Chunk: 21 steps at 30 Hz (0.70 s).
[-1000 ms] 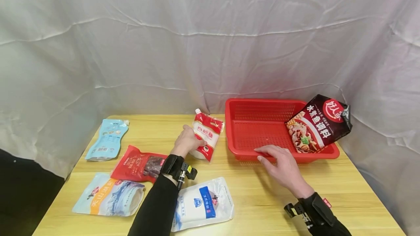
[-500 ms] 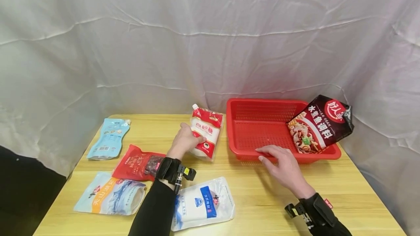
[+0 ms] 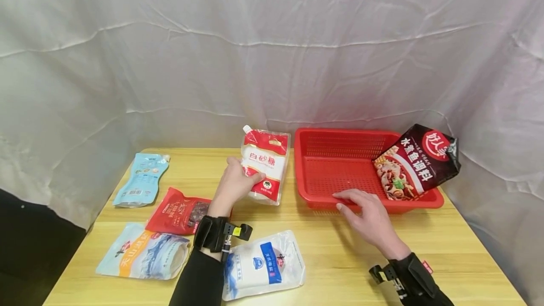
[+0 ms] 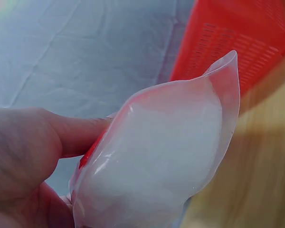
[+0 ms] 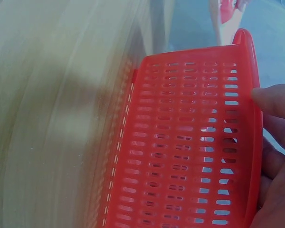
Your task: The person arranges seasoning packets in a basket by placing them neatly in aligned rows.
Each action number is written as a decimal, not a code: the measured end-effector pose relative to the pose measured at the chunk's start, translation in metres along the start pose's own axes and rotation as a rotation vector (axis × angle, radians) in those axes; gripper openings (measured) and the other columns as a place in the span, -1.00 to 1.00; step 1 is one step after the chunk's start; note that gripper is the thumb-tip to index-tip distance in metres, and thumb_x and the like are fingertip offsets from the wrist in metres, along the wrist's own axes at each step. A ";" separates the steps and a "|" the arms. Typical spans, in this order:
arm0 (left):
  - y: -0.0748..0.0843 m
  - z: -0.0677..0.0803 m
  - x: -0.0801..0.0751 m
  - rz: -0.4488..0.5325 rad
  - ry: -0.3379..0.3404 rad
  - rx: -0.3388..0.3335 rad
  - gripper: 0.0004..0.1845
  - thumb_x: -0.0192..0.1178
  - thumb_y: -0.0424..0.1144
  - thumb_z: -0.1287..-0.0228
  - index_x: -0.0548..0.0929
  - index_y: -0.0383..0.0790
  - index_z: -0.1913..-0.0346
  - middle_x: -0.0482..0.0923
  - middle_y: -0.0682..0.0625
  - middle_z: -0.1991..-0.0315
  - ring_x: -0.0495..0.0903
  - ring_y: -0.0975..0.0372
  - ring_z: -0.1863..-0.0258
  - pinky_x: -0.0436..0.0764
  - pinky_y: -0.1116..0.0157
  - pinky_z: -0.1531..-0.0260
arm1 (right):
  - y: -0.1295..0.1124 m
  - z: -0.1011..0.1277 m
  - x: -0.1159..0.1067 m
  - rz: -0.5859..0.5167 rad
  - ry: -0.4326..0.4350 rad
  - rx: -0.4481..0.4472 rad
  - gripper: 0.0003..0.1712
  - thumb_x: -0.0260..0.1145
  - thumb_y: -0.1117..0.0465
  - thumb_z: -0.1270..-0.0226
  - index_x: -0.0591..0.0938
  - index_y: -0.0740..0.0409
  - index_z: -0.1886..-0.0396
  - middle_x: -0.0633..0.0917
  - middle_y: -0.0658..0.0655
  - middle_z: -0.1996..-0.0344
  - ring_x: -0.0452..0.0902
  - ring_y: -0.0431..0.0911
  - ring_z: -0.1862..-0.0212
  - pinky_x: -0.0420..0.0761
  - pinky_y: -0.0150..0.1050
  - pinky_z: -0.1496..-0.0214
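Note:
My left hand point(image 3: 235, 184) grips a white sugar pouch point(image 3: 264, 168) with a red label and a corner spout, and holds it upright just above the table, left of the red plastic basket point(image 3: 340, 166). The left wrist view shows the pouch's clear white back point(image 4: 166, 156) pinched by my fingers point(image 4: 61, 137), with the basket point(image 4: 237, 38) behind. My right hand point(image 3: 362, 210) rests flat on the basket's front rim; the right wrist view has its fingers point(image 5: 275, 102) against the slotted wall point(image 5: 190, 142). A dark seasoning packet point(image 3: 418, 162) leans in the basket's right end.
On the wooden table point(image 3: 335, 259) lie a light blue pouch point(image 3: 142, 179), a red snack packet point(image 3: 176, 211), a blue and orange pouch point(image 3: 142, 251) and a white pouch with a blue label point(image 3: 263, 264). White cloth hangs behind and at both sides.
My left hand has raised the sugar pouch off the table and tipped it upright, closer to the basket's left wall. My right hand has stayed on the basket rim.

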<state>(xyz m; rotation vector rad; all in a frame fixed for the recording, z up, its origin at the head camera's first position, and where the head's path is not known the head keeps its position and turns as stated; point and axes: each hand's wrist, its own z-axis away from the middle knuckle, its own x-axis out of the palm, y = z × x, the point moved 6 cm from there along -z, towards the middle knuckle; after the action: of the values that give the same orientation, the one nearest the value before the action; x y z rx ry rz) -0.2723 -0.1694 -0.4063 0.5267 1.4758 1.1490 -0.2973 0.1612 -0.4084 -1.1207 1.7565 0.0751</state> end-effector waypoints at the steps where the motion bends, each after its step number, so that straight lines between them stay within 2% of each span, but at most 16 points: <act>1: 0.001 0.002 -0.002 0.007 0.005 0.006 -0.25 0.47 -0.11 -0.29 0.23 -0.33 -0.30 0.55 -0.26 -0.04 0.68 -0.02 0.01 0.72 0.07 0.04 | 0.000 0.000 0.000 -0.002 0.000 0.001 -0.69 0.49 0.33 -0.28 0.77 0.08 -0.03 0.80 0.08 0.06 0.71 0.09 -0.02 0.46 0.12 -0.14; 7: 0.006 0.009 -0.008 0.051 0.030 0.033 -0.25 0.46 -0.11 -0.30 0.22 -0.33 -0.31 0.54 -0.27 -0.07 0.65 -0.04 -0.04 0.69 0.04 -0.02 | 0.001 -0.001 0.000 -0.007 -0.011 0.015 -0.69 0.48 0.33 -0.29 0.76 0.09 -0.04 0.80 0.09 0.05 0.70 0.12 -0.04 0.46 0.18 -0.17; 11: 0.009 0.015 -0.011 0.079 0.044 0.033 -0.23 0.47 -0.09 -0.30 0.21 -0.31 -0.32 0.53 -0.26 -0.09 0.65 -0.03 -0.06 0.70 0.03 -0.02 | 0.001 -0.002 -0.001 -0.009 -0.045 0.024 -0.68 0.47 0.31 -0.33 0.75 0.09 -0.07 0.80 0.09 0.04 0.71 0.13 -0.04 0.45 0.31 -0.22; 13: 0.011 0.018 -0.012 0.087 0.052 0.039 -0.22 0.47 -0.08 -0.30 0.21 -0.31 -0.33 0.53 -0.26 -0.10 0.65 -0.02 -0.08 0.71 0.02 -0.02 | 0.000 -0.003 -0.002 -0.018 -0.068 0.029 -0.69 0.46 0.30 -0.35 0.76 0.10 -0.08 0.80 0.07 0.03 0.71 0.12 -0.05 0.49 0.30 -0.21; 17: 0.015 0.025 -0.015 0.113 0.068 0.064 -0.21 0.47 -0.09 -0.30 0.20 -0.32 -0.34 0.50 -0.26 -0.12 0.64 -0.03 -0.09 0.72 0.01 -0.03 | -0.002 -0.006 -0.006 -0.044 -0.088 0.060 -0.70 0.45 0.27 -0.39 0.76 0.08 -0.10 0.79 0.01 0.02 0.71 0.05 -0.08 0.62 0.13 -0.15; 21: 0.017 0.030 -0.016 0.154 0.079 0.085 -0.20 0.48 -0.10 -0.29 0.19 -0.29 -0.36 0.48 -0.24 -0.14 0.62 -0.02 -0.11 0.72 0.01 -0.03 | -0.004 -0.011 -0.010 -0.084 -0.064 0.107 -0.69 0.43 0.23 -0.43 0.75 0.00 -0.14 0.78 -0.04 0.00 0.70 -0.04 -0.08 0.67 -0.17 -0.09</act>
<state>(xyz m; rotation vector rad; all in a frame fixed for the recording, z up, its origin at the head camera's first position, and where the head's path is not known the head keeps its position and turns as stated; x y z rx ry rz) -0.2447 -0.1650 -0.3802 0.6696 1.5786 1.2427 -0.3015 0.1595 -0.3938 -1.1010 1.6353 -0.0337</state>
